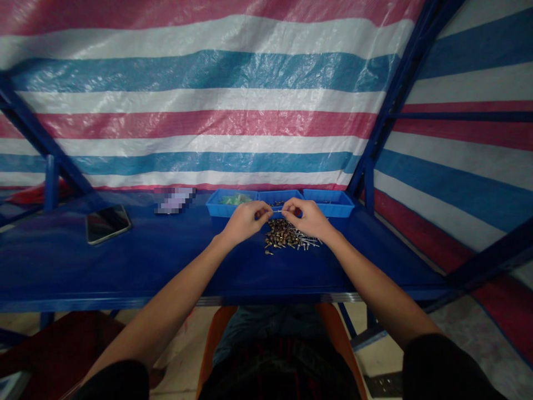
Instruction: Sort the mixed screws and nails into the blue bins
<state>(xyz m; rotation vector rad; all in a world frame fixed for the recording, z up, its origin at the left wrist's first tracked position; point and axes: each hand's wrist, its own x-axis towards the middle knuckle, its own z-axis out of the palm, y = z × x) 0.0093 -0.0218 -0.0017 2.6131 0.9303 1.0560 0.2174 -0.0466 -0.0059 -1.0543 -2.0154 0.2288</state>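
My left hand (251,220) and my right hand (307,216) face each other above the table, both closed in a pinch. A thin, light-coloured metal pin (278,210) spans the small gap between my fingertips, one end in each hand; its exact kind is too small to tell. Just below and between the hands lies a pile of small brass-coloured metal pieces (281,234). Several silver pins with thin stems (307,241) lie at the pile's right side, partly under my right hand. A single brass-coloured piece (268,253) sits apart in front of the pile.
Behind my hands stand three blue bins: the left bin (219,209) holds greenish-clear pieces, the middle bin (263,195) small dark parts, the right bin (333,210) a few small parts. A phone (108,224) and a blurred-out item (175,200) lie left. Blue posts (368,186) flank the table (175,261).
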